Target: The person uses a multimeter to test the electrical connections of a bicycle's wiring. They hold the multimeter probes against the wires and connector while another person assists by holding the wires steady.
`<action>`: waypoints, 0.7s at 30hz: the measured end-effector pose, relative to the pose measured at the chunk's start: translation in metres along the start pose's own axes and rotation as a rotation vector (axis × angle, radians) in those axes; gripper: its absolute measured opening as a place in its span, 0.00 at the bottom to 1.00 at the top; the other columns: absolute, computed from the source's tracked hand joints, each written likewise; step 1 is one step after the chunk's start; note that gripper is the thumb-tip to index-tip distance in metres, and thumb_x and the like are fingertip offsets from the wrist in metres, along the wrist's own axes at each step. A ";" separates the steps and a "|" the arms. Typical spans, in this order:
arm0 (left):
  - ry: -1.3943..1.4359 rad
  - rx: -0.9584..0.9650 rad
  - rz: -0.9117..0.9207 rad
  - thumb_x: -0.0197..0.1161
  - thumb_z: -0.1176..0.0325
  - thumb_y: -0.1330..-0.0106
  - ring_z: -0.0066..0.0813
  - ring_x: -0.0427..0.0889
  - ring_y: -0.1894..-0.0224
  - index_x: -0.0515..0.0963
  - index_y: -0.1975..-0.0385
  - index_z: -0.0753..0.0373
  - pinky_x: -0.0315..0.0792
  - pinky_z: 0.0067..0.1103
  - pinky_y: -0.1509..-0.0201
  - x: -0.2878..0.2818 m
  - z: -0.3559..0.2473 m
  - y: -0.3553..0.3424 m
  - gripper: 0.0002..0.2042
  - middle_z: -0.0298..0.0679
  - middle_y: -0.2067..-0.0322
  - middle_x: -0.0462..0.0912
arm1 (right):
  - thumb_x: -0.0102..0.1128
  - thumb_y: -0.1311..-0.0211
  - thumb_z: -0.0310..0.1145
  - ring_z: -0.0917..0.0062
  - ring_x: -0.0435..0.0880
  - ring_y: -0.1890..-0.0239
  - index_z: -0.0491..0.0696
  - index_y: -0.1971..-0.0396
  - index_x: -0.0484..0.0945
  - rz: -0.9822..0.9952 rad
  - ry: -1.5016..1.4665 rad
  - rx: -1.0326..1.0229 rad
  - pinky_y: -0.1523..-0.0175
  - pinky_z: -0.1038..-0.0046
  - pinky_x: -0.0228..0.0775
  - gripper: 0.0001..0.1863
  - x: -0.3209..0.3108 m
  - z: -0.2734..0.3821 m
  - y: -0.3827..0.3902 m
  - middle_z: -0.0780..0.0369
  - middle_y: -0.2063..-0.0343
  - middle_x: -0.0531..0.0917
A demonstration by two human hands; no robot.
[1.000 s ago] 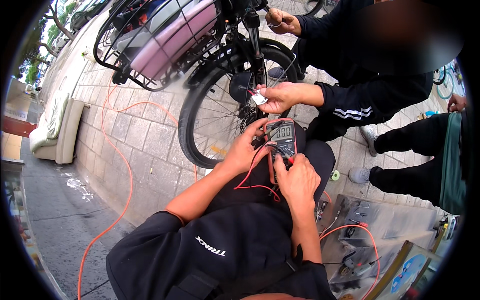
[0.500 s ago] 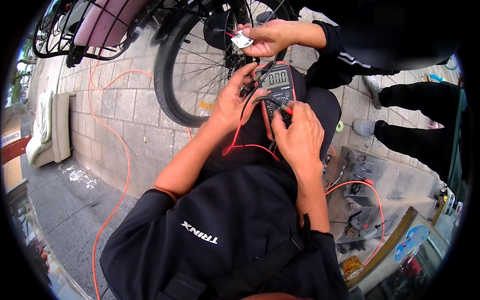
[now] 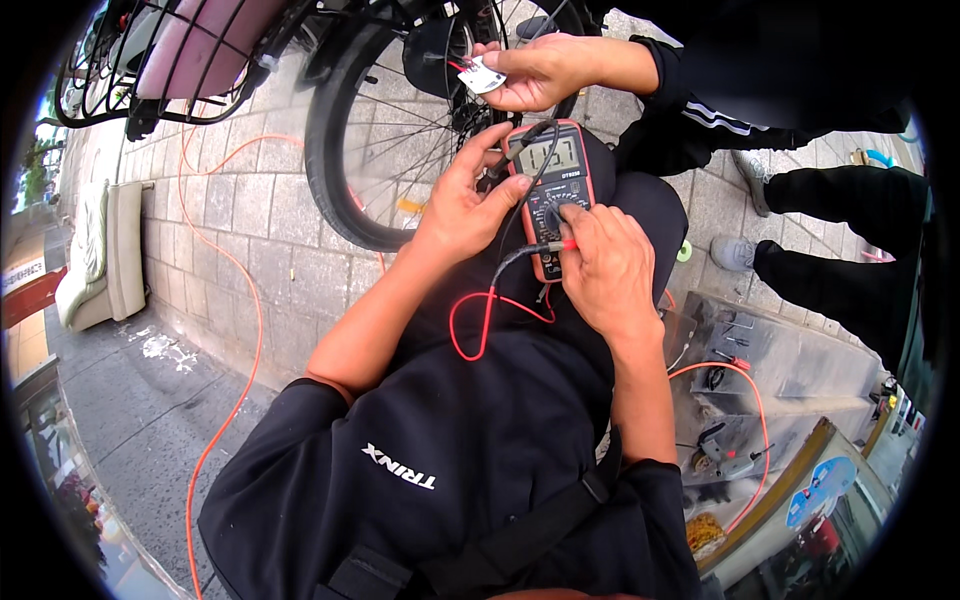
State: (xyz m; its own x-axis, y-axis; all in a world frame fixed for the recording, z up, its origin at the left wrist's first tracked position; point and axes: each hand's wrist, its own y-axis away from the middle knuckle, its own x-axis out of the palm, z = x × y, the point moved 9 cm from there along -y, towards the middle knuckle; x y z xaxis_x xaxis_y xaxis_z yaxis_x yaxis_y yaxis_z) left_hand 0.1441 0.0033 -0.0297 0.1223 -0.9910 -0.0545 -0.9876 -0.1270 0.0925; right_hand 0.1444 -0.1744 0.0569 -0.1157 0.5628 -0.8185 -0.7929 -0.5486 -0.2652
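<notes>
Left hand (image 3: 462,207) grips the meter (image 3: 556,186), likely to steady it, while the right hand (image 3: 608,262) pinches a red probe (image 3: 566,245) near the dial (image 3: 549,213).

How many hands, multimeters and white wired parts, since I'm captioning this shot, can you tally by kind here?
Hands: 3 (wearer's left hand and right hand, co-worker's hand)
Multimeter: 1
White wired part: 1
Total: 5
</notes>
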 end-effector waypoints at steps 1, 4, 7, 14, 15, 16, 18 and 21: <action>-0.003 -0.007 -0.001 0.70 0.76 0.28 0.25 0.82 0.41 0.62 0.26 0.68 0.79 0.20 0.44 0.000 0.001 0.000 0.33 0.45 0.39 0.80 | 0.69 0.48 0.23 0.65 0.80 0.66 0.43 0.56 0.85 -0.004 -0.002 -0.009 0.59 0.63 0.73 0.16 0.001 0.000 0.001 0.60 0.70 0.79; 0.014 0.003 -0.003 0.69 0.78 0.28 0.24 0.81 0.41 0.63 0.26 0.68 0.79 0.19 0.45 0.001 -0.002 0.000 0.33 0.45 0.39 0.80 | 0.70 0.49 0.23 0.66 0.80 0.67 0.43 0.56 0.86 -0.008 -0.003 -0.041 0.59 0.64 0.72 0.16 0.000 0.000 -0.001 0.60 0.71 0.79; -0.009 0.016 -0.007 0.68 0.80 0.28 0.24 0.81 0.41 0.63 0.26 0.68 0.79 0.19 0.45 0.000 -0.003 0.000 0.32 0.44 0.40 0.80 | 0.69 0.49 0.22 0.66 0.80 0.68 0.43 0.57 0.86 -0.007 -0.006 -0.063 0.60 0.65 0.72 0.17 -0.001 0.000 -0.003 0.61 0.72 0.79; 0.000 0.004 -0.012 0.66 0.82 0.28 0.24 0.81 0.40 0.63 0.25 0.67 0.79 0.18 0.46 0.000 -0.001 0.000 0.32 0.44 0.35 0.77 | 0.68 0.51 0.22 0.66 0.80 0.69 0.44 0.58 0.86 -0.003 0.005 -0.097 0.61 0.65 0.72 0.17 -0.001 0.000 -0.004 0.61 0.73 0.79; 0.024 0.001 -0.012 0.66 0.82 0.28 0.25 0.81 0.40 0.63 0.25 0.67 0.79 0.19 0.46 0.001 -0.001 0.000 0.32 0.44 0.34 0.76 | 0.68 0.50 0.22 0.66 0.80 0.69 0.44 0.58 0.86 0.003 0.009 -0.091 0.61 0.65 0.72 0.16 -0.001 0.000 -0.004 0.61 0.73 0.79; 0.048 -0.002 -0.011 0.66 0.81 0.28 0.25 0.81 0.40 0.62 0.25 0.67 0.79 0.19 0.46 0.001 -0.001 0.000 0.32 0.44 0.33 0.76 | 0.68 0.49 0.22 0.66 0.80 0.68 0.44 0.58 0.86 0.010 0.013 -0.084 0.61 0.65 0.72 0.15 -0.001 0.000 -0.005 0.61 0.73 0.80; 0.050 -0.020 -0.014 0.67 0.81 0.28 0.26 0.80 0.39 0.62 0.25 0.67 0.79 0.19 0.45 0.001 0.000 0.000 0.32 0.44 0.33 0.75 | 0.69 0.47 0.23 0.65 0.81 0.68 0.44 0.60 0.86 -0.010 0.007 -0.062 0.61 0.64 0.73 0.13 -0.003 0.000 -0.005 0.61 0.73 0.81; 0.028 -0.024 -0.008 0.68 0.80 0.28 0.26 0.80 0.38 0.62 0.25 0.67 0.79 0.20 0.45 0.001 -0.002 0.000 0.33 0.44 0.32 0.75 | 0.72 0.43 0.27 0.64 0.83 0.68 0.44 0.64 0.85 -0.075 -0.015 0.005 0.60 0.63 0.74 0.08 -0.002 -0.004 -0.002 0.60 0.72 0.82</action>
State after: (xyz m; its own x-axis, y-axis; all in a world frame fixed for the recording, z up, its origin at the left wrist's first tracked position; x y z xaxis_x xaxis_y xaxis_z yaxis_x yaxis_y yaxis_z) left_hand 0.1442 0.0024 -0.0281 0.1334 -0.9907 -0.0272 -0.9839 -0.1357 0.1161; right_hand 0.1485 -0.1776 0.0571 -0.0647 0.6112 -0.7888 -0.8028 -0.5014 -0.3227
